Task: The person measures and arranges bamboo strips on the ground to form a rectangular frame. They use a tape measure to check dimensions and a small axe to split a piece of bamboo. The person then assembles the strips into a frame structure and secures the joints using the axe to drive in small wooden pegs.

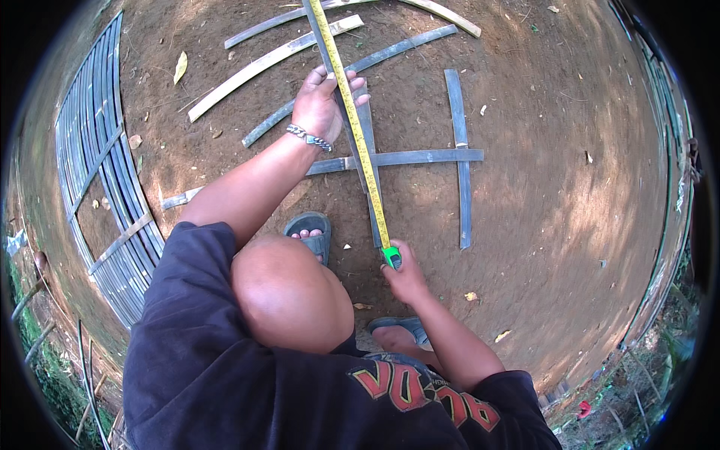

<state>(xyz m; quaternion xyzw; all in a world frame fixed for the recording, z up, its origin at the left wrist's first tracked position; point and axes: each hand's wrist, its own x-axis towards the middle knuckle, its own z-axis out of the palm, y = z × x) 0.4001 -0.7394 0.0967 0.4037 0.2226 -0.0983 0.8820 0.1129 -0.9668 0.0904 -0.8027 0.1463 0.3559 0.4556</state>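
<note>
My left hand (319, 112), with a chain bracelet at its wrist, grips a long dark bamboo slat (319, 41). Its thumb lies by the yellow blade of a tape measure, and its fingertips show on the other side. The blade (362, 142) stretches along the slat toward me. Closed around the green tape measure case (391, 257) is my right hand (407, 277), at the near end of the blade. Beneath them, a crosswise bamboo slat (427, 157) lies on the ground, crossing another slat (457, 202) at the right.
Loose bamboo strips (277, 66) lie on the dirt ahead. A slatted bamboo panel (97, 150) stretches along the left. My bent knee (289, 292) and sandalled foot (311, 232) are close by. Long poles (671, 150) run along the right edge.
</note>
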